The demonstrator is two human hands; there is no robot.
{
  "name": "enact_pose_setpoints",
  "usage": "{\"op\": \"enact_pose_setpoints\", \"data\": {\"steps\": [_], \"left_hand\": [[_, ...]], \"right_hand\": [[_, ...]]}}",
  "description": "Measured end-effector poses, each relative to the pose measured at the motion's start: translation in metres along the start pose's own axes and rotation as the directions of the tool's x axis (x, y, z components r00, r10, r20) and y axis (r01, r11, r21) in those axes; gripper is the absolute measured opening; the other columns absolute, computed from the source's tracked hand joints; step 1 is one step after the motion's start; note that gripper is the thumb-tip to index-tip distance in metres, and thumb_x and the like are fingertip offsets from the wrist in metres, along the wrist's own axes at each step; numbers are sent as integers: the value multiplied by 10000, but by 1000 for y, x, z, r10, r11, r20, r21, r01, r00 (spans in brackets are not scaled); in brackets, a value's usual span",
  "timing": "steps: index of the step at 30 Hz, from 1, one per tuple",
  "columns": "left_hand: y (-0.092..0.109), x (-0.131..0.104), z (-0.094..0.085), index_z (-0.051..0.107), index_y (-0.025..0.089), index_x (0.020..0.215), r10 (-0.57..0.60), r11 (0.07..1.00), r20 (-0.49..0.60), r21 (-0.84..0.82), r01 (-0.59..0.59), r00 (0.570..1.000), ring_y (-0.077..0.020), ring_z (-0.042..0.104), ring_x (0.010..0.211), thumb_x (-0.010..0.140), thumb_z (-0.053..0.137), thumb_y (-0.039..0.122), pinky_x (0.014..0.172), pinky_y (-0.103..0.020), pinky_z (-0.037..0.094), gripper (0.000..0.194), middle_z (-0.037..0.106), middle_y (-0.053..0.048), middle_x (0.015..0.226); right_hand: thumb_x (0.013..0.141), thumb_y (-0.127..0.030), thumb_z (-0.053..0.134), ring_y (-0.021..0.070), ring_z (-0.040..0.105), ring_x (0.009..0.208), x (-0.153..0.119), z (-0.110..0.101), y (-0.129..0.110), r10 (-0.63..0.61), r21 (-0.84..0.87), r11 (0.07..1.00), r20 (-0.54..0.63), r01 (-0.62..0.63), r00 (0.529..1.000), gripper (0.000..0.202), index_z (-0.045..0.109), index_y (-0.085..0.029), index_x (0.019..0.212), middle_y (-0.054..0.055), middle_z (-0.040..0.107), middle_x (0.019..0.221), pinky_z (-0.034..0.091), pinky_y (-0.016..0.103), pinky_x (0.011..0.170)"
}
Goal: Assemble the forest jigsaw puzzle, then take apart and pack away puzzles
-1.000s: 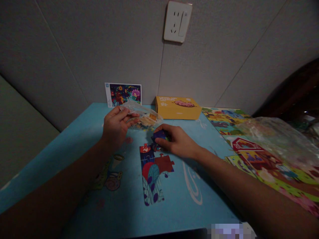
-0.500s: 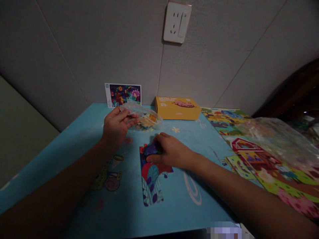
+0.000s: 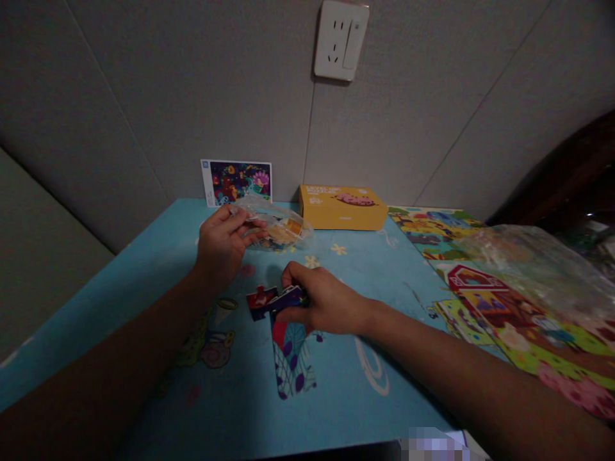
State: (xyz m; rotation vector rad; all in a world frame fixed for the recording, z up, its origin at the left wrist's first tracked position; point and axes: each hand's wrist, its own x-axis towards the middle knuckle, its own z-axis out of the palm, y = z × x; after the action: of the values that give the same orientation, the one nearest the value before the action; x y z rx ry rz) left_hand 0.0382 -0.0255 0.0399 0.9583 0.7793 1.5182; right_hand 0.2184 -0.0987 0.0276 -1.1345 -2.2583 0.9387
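My left hand (image 3: 223,243) has its fingers closed on the edge of a clear plastic bag (image 3: 287,232) with orange and other coloured pieces inside. My right hand (image 3: 327,298) pinches dark purple puzzle pieces (image 3: 288,297) between thumb and fingers. Just left of these is a red and purple puzzle piece (image 3: 259,302); I cannot tell whether it rests on the table or hangs from the held ones. Below the right hand, a puzzle section (image 3: 295,365) with blue leaf and purple berry patterns lies flat, its upper part hidden by the hand.
A picture card (image 3: 240,182) leans on the wall behind the bag. Beside it stands a yellow puzzle box (image 3: 343,211). Colourful farm-picture puzzles (image 3: 533,320) lie at the right, partly under a clear plastic sheet (image 3: 533,262). The blue table cover (image 3: 230,410) bears printed cartoons.
My right hand has shifted slightly and tilted the held pieces. A red and purple piece now shows at their left. The left hand and bag stay almost still.
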Motion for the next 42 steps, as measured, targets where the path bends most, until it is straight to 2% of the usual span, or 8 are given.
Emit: {"op": "enact_pose_setpoints", "data": {"steps": [6, 10, 16, 21, 27, 33, 39, 42], "left_hand": [[0, 0, -1, 531, 156, 671, -3, 1000, 5, -6, 3, 1000, -166, 621, 683, 825, 538, 146, 634, -328, 562, 154, 580, -33, 691], [0, 1, -3, 541, 157, 687, -14, 1000, 25, -17, 15, 1000, -159, 621, 691, 809, 567, 146, 649, -321, 566, 125, 586, -24, 693], [0, 0, 0, 548, 156, 653, -1, 1000, 11, -16, 1, 1000, -144, 606, 654, 804, 564, 138, 604, -289, 563, 153, 553, -12, 670], [-1, -1, 1, 555, 152, 660, 2, 1000, 17, -11, -2, 1000, -146, 605, 656, 819, 554, 141, 587, -289, 556, 159, 556, -22, 690], [-2, 0, -1, 570, 155, 660, -1, 1000, 21, 3, 1, 1000, -150, 604, 658, 829, 555, 147, 596, -298, 550, 170, 560, -28, 696], [-3, 0, -1, 569, 160, 652, 3, 1000, 22, -7, -3, 1000, -143, 583, 649, 823, 562, 127, 606, -299, 544, 174, 538, -18, 679], [-5, 2, -4, 563, 159, 665, -22, 1000, 33, -12, 22, 999, -151, 591, 655, 779, 598, 143, 588, -299, 546, 120, 561, -24, 688], [-5, 3, -5, 556, 165, 656, -27, 1000, 29, -7, 27, 999, -149, 596, 663, 776, 603, 147, 593, -297, 545, 130, 560, -23, 701]], "right_hand": [[716, -269, 768, 90, 422, 575, 0, -9, 1, 7, 39, 999, -119, -3, 993, 331, 494, -195, 886, -73, 497, 664, 302, 232, 546], [768, -306, 756, 120, 526, 687, 2, -8, 0, -59, 92, 993, -126, 71, 990, 296, 590, -184, 980, -26, 607, 787, 393, 259, 659], [837, -414, 686, 235, 531, 1006, 6, 13, -4, -262, -229, 941, -28, 249, 965, 358, 597, -146, 1056, 117, 618, 1062, 415, 382, 899], [872, -459, 626, 226, 536, 976, 7, 12, -3, -257, -279, 924, 58, 263, 965, 398, 570, -138, 1101, 106, 615, 1034, 402, 364, 885], [780, -454, 731, 234, 504, 985, 5, 11, -3, -197, -242, 951, 12, 194, 980, 458, 596, -143, 1087, 107, 574, 1047, 414, 368, 876], [712, -229, 796, 207, 508, 1040, 2, 8, -2, -176, -90, 981, -46, 172, 983, 514, 552, -139, 1155, 103, 525, 1111, 445, 348, 900], [750, -243, 766, 210, 585, 999, -2, 3, -9, -124, -95, 986, 102, 134, 987, 516, 539, -140, 1201, 109, 620, 1107, 464, 335, 862], [771, -321, 737, 230, 600, 912, -4, 2, -14, -107, -235, 962, 150, 140, 983, 439, 576, -127, 1130, 105, 655, 999, 460, 358, 826]]}}
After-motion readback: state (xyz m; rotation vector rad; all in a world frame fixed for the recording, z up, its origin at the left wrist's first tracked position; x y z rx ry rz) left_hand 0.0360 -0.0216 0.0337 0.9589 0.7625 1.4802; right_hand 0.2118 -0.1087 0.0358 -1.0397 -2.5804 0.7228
